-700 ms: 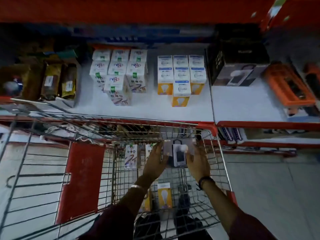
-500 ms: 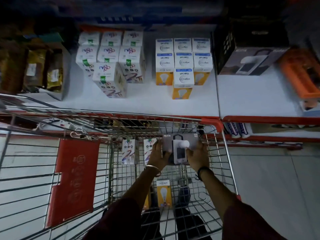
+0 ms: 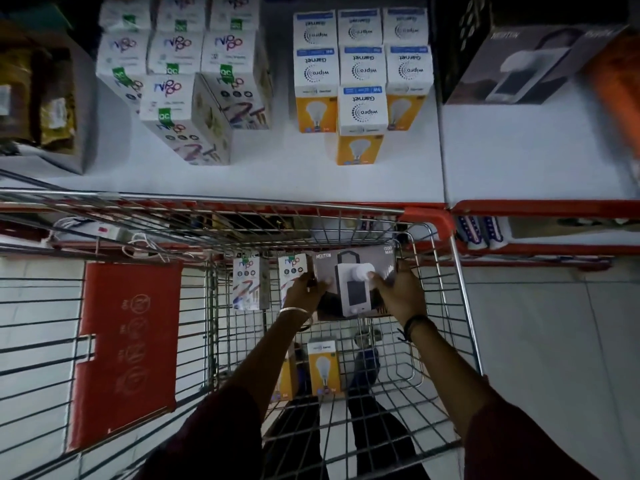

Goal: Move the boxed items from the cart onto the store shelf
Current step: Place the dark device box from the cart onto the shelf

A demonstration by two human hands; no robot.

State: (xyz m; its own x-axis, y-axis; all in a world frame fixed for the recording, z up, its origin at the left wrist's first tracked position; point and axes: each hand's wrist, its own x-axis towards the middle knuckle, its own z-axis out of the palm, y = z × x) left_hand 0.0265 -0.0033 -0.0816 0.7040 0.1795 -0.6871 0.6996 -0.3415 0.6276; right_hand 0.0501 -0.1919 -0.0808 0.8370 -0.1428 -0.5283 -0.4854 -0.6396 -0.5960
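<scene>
Head view: your left hand (image 3: pixel 304 289) and right hand (image 3: pixel 398 292) grip the dark Neuton lantern box (image 3: pixel 353 271) by its left and right sides, fingers curled around the edges, thumbs on its front face. The box sits inside the wire cart (image 3: pixel 460 306), near its far end by the red corner. Two white boxes (image 3: pixel 247 282) stand just beside it on the left; a Wipro bulb box (image 3: pixel 323 367) lies nearer you. A matching Neuton box (image 3: pixel 519 64) is on the shelf (image 3: pixel 519 161), back right.

A shop: stocked shelf (image 3: pixel 381 181), boxed bulbs (image 3: pixel 360 109), wire cart (image 3: pixel 460 306).
</scene>
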